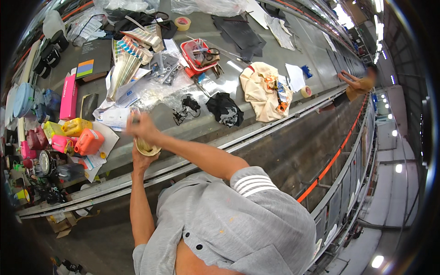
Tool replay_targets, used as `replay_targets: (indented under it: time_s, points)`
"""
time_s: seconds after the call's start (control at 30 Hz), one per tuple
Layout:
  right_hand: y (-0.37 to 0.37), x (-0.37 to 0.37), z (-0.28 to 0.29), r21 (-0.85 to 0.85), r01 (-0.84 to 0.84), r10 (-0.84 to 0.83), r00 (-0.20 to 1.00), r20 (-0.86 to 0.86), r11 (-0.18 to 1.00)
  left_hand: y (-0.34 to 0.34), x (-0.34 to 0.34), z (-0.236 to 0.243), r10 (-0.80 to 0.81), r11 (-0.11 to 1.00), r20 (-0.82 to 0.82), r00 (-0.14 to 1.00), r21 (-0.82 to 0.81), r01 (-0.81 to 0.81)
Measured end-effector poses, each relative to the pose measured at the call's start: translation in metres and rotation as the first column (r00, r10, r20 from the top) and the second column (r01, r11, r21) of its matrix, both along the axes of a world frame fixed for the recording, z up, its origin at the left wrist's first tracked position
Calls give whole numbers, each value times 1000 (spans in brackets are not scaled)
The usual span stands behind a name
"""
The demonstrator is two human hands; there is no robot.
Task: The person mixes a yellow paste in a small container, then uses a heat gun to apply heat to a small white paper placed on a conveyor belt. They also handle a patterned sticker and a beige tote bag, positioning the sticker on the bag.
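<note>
My left hand (145,160) is wrapped round a small round cup (150,150) with a pale yellowish rim, held over the near edge of the long table. Just above the cup is my right hand (145,130), smeared by motion, its fingers curled round something dark and narrow whose kind I cannot make out. What lies inside the cup is mostly hidden by my right hand and wrist. Beyond my hands a white printed sheet (114,118) lies on the table. Left of them stand an orange jug (89,142) and a yellow jug (77,126).
Colour swatch fans (126,68), a red basket of tools (198,56), a black cloth (224,109) and a cream cloth (265,89) lie on the table. A pink box (68,97) stands at left. Another person (360,87) is at the table, far right. A metal rail (220,151) runs along the near edge.
</note>
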State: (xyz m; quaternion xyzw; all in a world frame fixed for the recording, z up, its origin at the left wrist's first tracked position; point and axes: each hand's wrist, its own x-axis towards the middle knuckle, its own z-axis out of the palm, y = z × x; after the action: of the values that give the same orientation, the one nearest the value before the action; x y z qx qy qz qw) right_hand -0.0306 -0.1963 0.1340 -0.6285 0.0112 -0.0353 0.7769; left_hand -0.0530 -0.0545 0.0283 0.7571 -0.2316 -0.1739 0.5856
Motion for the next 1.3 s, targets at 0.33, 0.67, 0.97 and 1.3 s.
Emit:
replay_targets:
  time_s: [0.33, 0.67, 0.97, 1.3]
  points:
    - [22, 1, -38, -110, 288, -221, 886, 408, 951, -1, 1, 3, -5, 999, -29, 1000, 36, 7]
    - [13, -7, -27, -135, 225, -183, 946, 267, 965, -3, 0, 6, -47, 998, 115, 992, 49, 41]
    - [-24, 8, 50, 292, 209, -202, 978, -54, 933, 0, -26, -26, 119, 930, -121, 985, -335, -153]
    - [-35, -25, 39, -169, -317, 287, 941, -180, 933, -17, -33, -22, 356, 918, -32, 934, -174, -356]
